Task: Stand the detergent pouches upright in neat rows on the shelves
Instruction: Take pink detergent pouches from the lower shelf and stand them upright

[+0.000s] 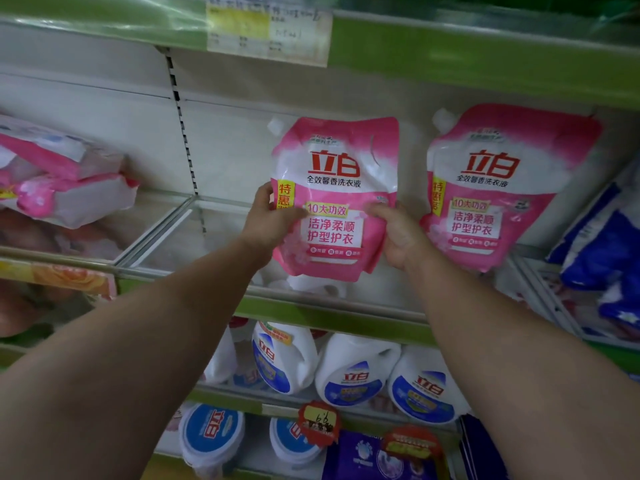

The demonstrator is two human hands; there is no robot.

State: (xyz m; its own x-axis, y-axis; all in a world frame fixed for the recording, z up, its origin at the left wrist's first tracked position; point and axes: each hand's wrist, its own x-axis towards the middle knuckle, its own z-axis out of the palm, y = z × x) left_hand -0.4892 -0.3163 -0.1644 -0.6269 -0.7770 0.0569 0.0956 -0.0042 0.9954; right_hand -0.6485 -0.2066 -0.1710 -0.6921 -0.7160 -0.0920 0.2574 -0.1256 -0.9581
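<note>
A pink and white detergent pouch (337, 188) stands upright over the middle shelf (332, 317), held from both sides. My left hand (272, 221) grips its left edge, thumb across the front. My right hand (398, 233) grips its lower right edge. A second identical pouch (498, 181) stands upright just to the right, leaning on the back wall. At the far left several pink pouches (65, 181) lie flat in a stack. Another white pouch (311, 284) lies on the shelf below the held one.
Blue pouches (602, 244) lean at the right end of the shelf. Clear dividers (156, 230) split the shelf into bays. White detergent jugs (356, 368) fill the lower shelf, with tubs (211, 434) and price tags (318, 422) beneath. A price label (268, 32) hangs on the upper shelf's edge.
</note>
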